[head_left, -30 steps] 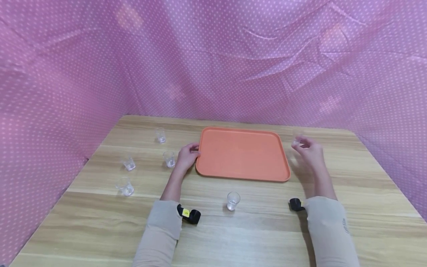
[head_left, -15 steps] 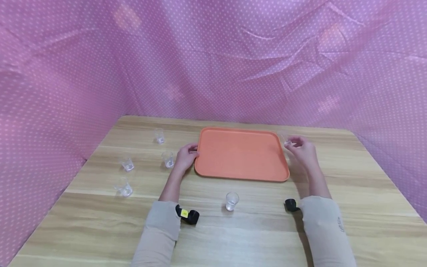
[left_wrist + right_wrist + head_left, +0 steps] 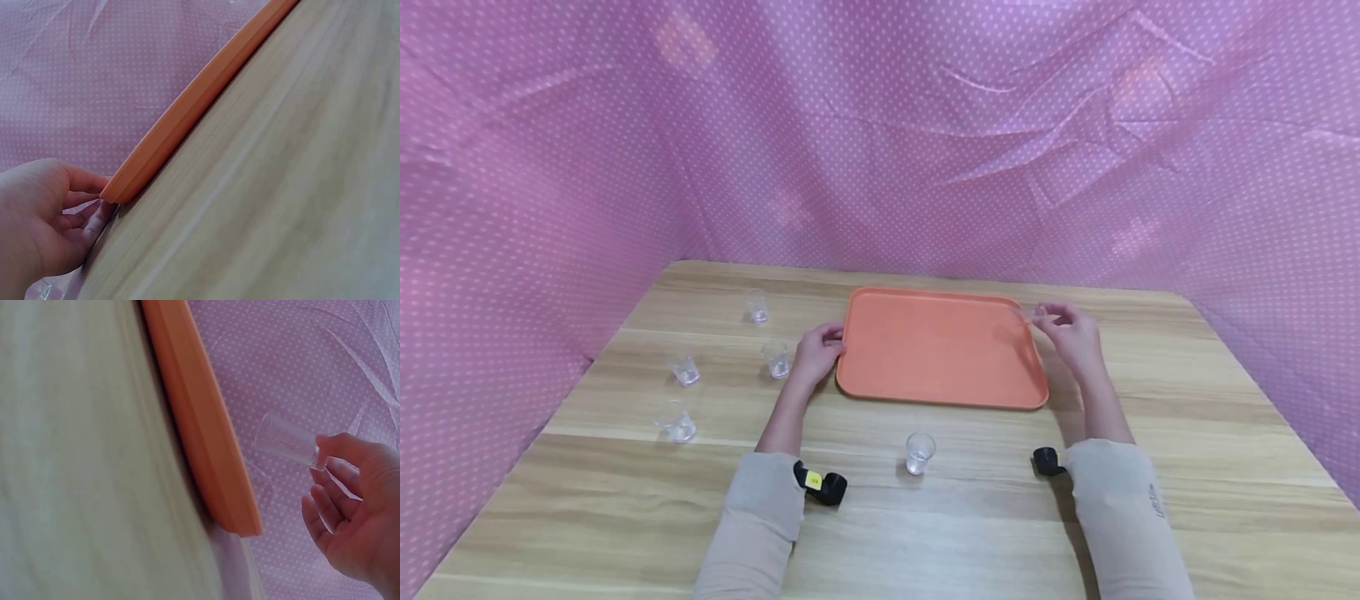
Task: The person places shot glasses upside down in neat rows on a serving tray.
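A small clear cup [image 3: 286, 439] is pinched at its base by my right hand [image 3: 1071, 337], between thumb and fingertips. It is tipped on its side, its mouth pointing left over the right rim of the orange tray [image 3: 940, 350]. In the head view this cup is faint against the tray. My left hand [image 3: 817, 357] grips the tray's left edge; the left wrist view shows its fingers [image 3: 87, 180] at the rim, some of them hidden. The tray lies flat on the wooden table.
Another clear cup [image 3: 919, 454] stands in front of the tray. Several more are to the left, among them cups near my left hand [image 3: 777, 360], at the back [image 3: 756, 307] and farther left [image 3: 677, 422]. A pink dotted cloth [image 3: 880, 142] hangs behind the table.
My right hand has moved left with the cup, from beside the tray to its right rim, and the cup has tipped over toward the tray. The left hand stays at the tray's edge.
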{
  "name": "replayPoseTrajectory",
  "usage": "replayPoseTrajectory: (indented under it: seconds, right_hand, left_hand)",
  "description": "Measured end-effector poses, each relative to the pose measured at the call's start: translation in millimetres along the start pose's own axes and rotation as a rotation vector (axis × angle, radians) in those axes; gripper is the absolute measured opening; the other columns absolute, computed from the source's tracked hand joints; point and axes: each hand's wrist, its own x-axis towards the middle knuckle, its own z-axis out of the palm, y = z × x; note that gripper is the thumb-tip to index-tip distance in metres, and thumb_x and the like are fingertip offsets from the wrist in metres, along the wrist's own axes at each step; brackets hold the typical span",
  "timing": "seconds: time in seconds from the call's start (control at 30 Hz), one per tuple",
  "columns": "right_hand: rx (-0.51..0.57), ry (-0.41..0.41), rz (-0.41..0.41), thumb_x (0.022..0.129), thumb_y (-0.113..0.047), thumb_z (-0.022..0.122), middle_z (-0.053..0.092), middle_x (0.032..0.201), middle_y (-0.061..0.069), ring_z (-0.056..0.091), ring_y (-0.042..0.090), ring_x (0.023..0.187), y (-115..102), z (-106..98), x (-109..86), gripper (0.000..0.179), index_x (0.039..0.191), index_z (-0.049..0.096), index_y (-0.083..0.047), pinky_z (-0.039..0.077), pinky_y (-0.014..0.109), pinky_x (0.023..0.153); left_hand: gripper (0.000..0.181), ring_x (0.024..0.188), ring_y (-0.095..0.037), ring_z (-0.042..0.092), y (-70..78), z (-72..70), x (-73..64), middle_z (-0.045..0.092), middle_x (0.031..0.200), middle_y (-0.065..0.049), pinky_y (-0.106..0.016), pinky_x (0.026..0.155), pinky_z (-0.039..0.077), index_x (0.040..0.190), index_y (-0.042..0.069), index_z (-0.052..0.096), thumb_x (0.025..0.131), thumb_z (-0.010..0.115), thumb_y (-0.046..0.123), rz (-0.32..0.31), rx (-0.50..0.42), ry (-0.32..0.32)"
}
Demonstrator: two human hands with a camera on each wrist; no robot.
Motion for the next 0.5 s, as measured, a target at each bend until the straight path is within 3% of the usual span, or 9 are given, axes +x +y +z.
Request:
replayPoseTrajectory:
  seconds: [0.27,0.5]
  right_hand:
    - [0.319,-0.043,0.067,0.089,-0.014,0.062,0.058,0.096,-0.005,0.05,0.005,0.084,-6,6,1.2,0.043,0.125,0.05,0.006,0.041,0.017,0.075]
    - [0.373,-0.11,0.085,0.087,-0.006,0.062,0.06,0.097,-0.001,0.051,0.005,0.085,-15,6,3.7,0.043,0.124,0.047,0.011,0.04,0.013,0.076]
  left_hand:
    - [0.04,0.103,-0.031,0.055,-1.6,0.7,1.5,0.057,0.114,-0.021,-0.035,0.089,0.044,0.122,-0.006,0.052,0.083,0.055,-0.005,0.004,0.003,-0.001]
    - [0.04,0.102,-0.03,0.055,-1.4,0.7,2.1,0.057,0.115,-0.02,-0.035,0.088,0.044,0.122,-0.006,0.053,0.082,0.055,-0.005,-0.002,0.001,0.004]
